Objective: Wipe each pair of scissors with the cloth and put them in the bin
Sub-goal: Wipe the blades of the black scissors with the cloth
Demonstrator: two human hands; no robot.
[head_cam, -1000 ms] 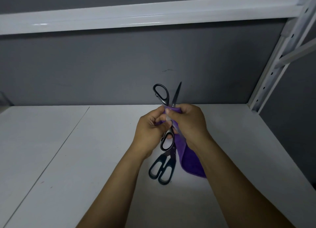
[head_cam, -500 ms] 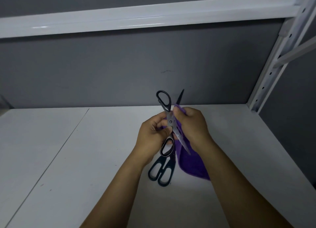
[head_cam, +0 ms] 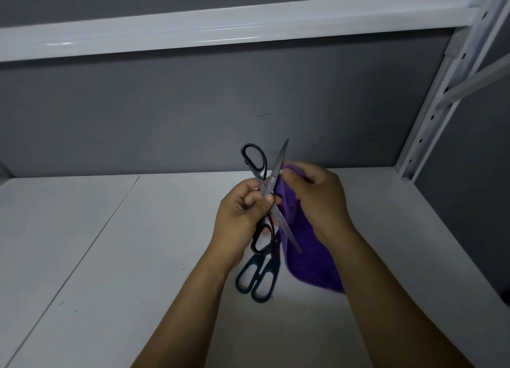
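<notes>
A white shelf runs back to a dull grey wall, with a white beam at twelve o'clock and a perforated upright at two o'clock. Over mid-shelf the left grip pinches the black scissors at the pivot, blades spread wide, one tip towards one o'clock. At three o'clock of it the right grip is curled round the purple cloth, which seems to touch the lower blade. A second pair of scissors lies on the shelf at six o'clock.
</notes>
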